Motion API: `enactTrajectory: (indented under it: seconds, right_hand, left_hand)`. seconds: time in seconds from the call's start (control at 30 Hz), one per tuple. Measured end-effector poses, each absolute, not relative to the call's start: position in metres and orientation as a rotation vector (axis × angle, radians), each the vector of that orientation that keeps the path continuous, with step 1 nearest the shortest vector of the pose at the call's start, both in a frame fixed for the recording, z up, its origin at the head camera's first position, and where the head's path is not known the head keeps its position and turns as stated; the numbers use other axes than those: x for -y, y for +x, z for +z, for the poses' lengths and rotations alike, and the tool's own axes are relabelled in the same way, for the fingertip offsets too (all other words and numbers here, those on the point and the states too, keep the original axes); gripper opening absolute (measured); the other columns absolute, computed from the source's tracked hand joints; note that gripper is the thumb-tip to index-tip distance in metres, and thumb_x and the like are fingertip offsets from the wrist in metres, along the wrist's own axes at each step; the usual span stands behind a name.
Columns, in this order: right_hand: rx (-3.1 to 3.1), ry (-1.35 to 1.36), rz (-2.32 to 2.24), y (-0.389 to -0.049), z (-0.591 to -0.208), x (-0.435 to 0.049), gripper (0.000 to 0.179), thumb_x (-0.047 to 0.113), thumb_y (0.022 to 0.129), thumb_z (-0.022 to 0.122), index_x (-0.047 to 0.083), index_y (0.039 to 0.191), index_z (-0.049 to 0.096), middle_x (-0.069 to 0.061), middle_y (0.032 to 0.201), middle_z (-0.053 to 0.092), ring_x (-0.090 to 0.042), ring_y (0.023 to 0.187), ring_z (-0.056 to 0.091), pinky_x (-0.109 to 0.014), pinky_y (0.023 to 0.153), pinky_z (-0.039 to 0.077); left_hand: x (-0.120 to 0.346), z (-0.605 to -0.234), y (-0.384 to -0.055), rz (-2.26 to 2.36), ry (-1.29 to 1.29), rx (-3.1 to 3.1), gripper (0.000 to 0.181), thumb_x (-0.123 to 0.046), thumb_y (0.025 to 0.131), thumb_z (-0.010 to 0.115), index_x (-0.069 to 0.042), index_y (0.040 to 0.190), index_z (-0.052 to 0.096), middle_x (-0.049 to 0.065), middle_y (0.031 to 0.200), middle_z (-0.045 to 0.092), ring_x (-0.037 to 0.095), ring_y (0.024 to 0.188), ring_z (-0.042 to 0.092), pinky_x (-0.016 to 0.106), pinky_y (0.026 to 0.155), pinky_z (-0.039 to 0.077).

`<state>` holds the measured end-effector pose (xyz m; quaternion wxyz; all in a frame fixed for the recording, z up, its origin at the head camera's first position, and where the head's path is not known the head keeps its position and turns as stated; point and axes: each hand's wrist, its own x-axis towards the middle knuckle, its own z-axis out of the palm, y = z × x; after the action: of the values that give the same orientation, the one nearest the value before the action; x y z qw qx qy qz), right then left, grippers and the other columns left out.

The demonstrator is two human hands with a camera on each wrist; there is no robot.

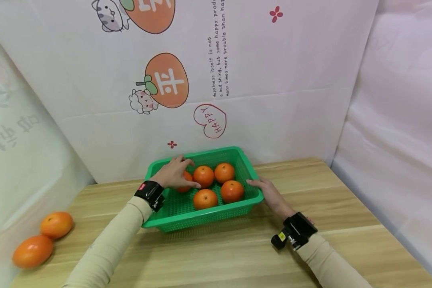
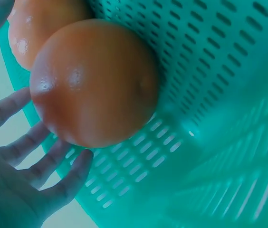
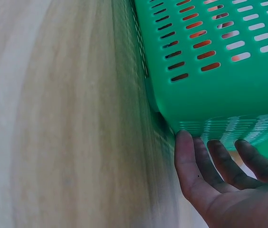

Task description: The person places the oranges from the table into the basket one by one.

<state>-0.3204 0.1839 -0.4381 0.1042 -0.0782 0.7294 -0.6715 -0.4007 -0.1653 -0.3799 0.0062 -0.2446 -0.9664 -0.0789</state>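
Note:
A green plastic basket (image 1: 201, 218) with slotted walls stands on the table with several oranges (image 1: 205, 199) inside. My left hand (image 1: 173, 173) reaches into its left part, around the leftmost orange (image 1: 183, 187). In the left wrist view the fingers are spread beside that orange (image 2: 96, 85), which lies low in the basket; the palm is apart from it. At the right end, my right hand (image 1: 270, 196) grips the basket by its rim. The right wrist view has the fingertips (image 3: 184, 137) against the outside of the basket wall (image 3: 210, 99).
Two more oranges (image 1: 57, 225) lie together on the table's left side. The wood-grain table (image 1: 216, 256) ends at a white printed cloth (image 1: 273, 120) close behind the basket. White cloth also hangs at both sides.

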Motion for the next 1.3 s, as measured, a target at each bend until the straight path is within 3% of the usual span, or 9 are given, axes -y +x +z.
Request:
enactTrajectory:
  seconds: [0.33,0.53,0.67,0.9,1.13,1.3]
  right_hand:
    - [-2.167,-0.251,-1.971,-0.322,-0.44,-0.184,0.061,0.035,0.109,0.049,-0.003,0.156,0.042,-0.003,0.102,0.08,-0.008,0.089,0.074,-0.024,0.084,0.059]
    - [-2.166,-0.262,-1.974,-0.321,-0.438,-0.184,0.062,0.034,0.109,0.049,-0.003,0.158,0.04,-0.003,0.104,0.08,-0.006,0.09,0.074,-0.022,0.085,0.058]
    - [-2.165,-0.242,-1.982,-0.322,-0.439,-0.183,0.061,0.034,0.109,0.049,-0.004,0.157,0.041,-0.003,0.106,0.08,-0.005,0.091,0.074,-0.021,0.085,0.058]
    - [-2.18,-0.247,-1.968,-0.322,-0.439,-0.185,0.06,0.036,0.109,0.049,-0.004,0.154,0.044,0.002,0.099,0.079,-0.005,0.089,0.073,-0.022,0.084,0.058]
    - [-2.175,-0.254,-1.948,-0.322,-0.438,-0.187,0.061,0.036,0.109,0.049,-0.003,0.156,0.042,-0.004,0.107,0.08,-0.006,0.093,0.074,-0.022,0.086,0.058]
    - [-2.154,-0.259,-1.971,-0.323,-0.437,-0.186,0.061,0.035,0.109,0.049,-0.004,0.155,0.042,-0.003,0.105,0.08,-0.006,0.091,0.074,-0.022,0.084,0.058]
  left_hand:
    - [0.165,-0.367,-0.4,-0.157,-0.832,2.967,0.075,-0.066,0.092,0.069,-0.014,0.145,0.058,0.018,0.143,0.051,0.037,0.121,0.054,0.053,0.093,0.056]
    - [0.169,-0.346,-0.404,-0.163,-0.845,2.874,0.066,-0.058,0.096,0.07,-0.01,0.141,0.061,0.017,0.136,0.051,0.037,0.117,0.055,0.05,0.089,0.057]
    - [0.183,-0.334,-0.409,-0.124,-0.794,2.826,0.064,-0.058,0.096,0.07,-0.009,0.137,0.063,0.017,0.134,0.053,0.038,0.115,0.055,0.051,0.083,0.057]
    - [0.222,-0.319,-0.416,-0.048,-0.698,2.78,0.056,-0.043,0.098,0.072,-0.004,0.137,0.063,0.024,0.136,0.051,0.045,0.119,0.052,0.056,0.085,0.059]
    - [0.271,-0.31,-0.409,0.076,-0.361,2.751,0.066,-0.033,0.098,0.069,0.003,0.148,0.044,0.036,0.142,0.046,0.059,0.125,0.049,0.074,0.084,0.054]
    - [0.313,-0.311,-0.402,-0.014,-0.014,2.783,0.063,-0.03,0.096,0.063,0.013,0.139,0.044,0.044,0.131,0.045,0.068,0.116,0.047,0.083,0.08,0.047]
